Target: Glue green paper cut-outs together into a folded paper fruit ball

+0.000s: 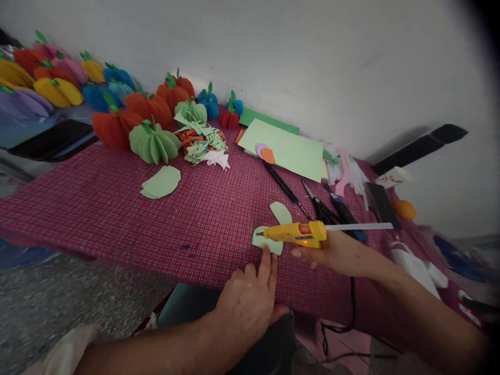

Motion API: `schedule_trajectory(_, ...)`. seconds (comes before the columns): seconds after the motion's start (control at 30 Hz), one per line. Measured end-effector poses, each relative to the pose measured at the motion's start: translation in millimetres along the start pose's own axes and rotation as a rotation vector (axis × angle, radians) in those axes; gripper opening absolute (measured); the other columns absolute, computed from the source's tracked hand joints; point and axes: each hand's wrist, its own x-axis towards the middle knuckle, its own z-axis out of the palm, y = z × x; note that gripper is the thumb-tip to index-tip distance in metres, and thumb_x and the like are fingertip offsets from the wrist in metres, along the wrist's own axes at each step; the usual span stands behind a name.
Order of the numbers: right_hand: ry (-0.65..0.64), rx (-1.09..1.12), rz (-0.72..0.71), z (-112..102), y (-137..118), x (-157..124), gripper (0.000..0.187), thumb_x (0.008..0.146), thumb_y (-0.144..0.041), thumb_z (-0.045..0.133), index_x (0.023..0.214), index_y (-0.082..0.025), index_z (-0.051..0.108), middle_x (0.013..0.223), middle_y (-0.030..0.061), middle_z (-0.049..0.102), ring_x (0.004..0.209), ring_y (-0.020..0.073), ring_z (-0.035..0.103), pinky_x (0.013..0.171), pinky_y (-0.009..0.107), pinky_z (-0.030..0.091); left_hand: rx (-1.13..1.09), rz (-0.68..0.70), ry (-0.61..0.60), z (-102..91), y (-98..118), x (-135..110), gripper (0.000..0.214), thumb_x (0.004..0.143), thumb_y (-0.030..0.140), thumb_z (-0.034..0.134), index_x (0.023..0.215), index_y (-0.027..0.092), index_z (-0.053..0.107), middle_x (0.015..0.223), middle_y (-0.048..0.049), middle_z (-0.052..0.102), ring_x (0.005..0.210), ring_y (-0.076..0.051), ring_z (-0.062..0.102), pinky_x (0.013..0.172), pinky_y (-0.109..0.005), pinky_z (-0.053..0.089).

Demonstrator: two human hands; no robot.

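Holding glue gun [297, 233]: probably light, rigid, hot-tipped; right grip [338, 252] clamped on handle. Cutout [261, 242]: flimsy, pinned to desk [117, 208] by left grip [246, 307], fingers outstretched.

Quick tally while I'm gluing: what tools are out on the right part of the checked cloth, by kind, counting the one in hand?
glue gun: 1
scissors: 1
black pen: 1
blue-handled tool: 1
Total: 4

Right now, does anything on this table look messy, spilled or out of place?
Only the tangled heap of paper scraps beside the green paper pumpkin looks messy, strewn on the checked tablecloth. The glue gun in the right hand looks normal.
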Motion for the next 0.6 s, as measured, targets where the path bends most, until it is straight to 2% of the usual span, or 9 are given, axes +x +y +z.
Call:
schedule_trajectory(0.13,0.014,-0.023,-0.009,-2.4,-1.1,1.9,0.036,0.078,-0.050,0.055,0.099,-0.021,0.063,0.057,-0.0019,0.057,0.051,0.0125,0.053,0.047,0.023,0.043,-0.003,-0.004,-0.007,0.7,0.4,0.4,0.078,0.076,0.061,0.048,0.135,0.013,0.036,0.144,-0.0152,0.028,0.074,-0.020,0.058,0.052,-0.032,0.050)
schedule_trajectory(0.23,0.018,-0.008,-0.026,-4.5,-2.4,2.3,0.038,0.079,-0.049,0.055,0.104,-0.021,0.062,0.057,-0.0020,0.056,0.050,0.0121,0.052,0.046,0.023,0.042,-0.001,0.001,-0.006,1.3,0.4,0.9,0.078,0.076,0.061,0.048,0.135,0.012,0.036,0.143,-0.0164,0.029,0.073,-0.020,0.058,0.052,-0.032,0.050)
schedule_trajectory(0.33,0.021,0.024,-0.040,-6.5,-4.9,0.3,0.043,0.079,-0.049,0.056,0.112,-0.021,0.058,0.061,-0.0018,0.057,0.050,0.0113,0.051,0.045,0.022,0.042,-0.002,-0.002,-0.005,1.7,0.4,0.8,0.078,0.076,0.060,0.048,0.136,0.012,0.036,0.143,-0.0171,0.028,0.073,-0.020,0.058,0.051,-0.031,0.049)
schedule_trajectory(0.47,-0.029,0.049,-0.009,-5.9,-5.3,-5.5,0.044,0.078,-0.049,0.056,0.111,-0.020,0.059,0.063,-0.0010,0.058,0.053,0.0117,0.053,0.050,0.023,0.046,-0.003,0.000,-0.002,1.5,0.5,0.2,0.076,0.077,0.061,0.047,0.135,0.013,0.036,0.143,-0.0182,0.028,0.072,-0.019,0.058,0.051,-0.031,0.049)
schedule_trajectory(0.6,-0.054,0.045,0.015,-0.8,0.0,-8.9,0.048,0.077,-0.050,0.057,0.115,-0.021,0.057,0.076,0.0022,0.062,0.057,0.0120,0.054,0.051,0.023,0.047,-0.007,-0.002,-0.022,1.1,0.6,0.3,0.077,0.076,0.061,0.048,0.135,0.013,0.036,0.143,-0.0187,0.029,0.072,-0.019,0.058,0.051,-0.030,0.048)
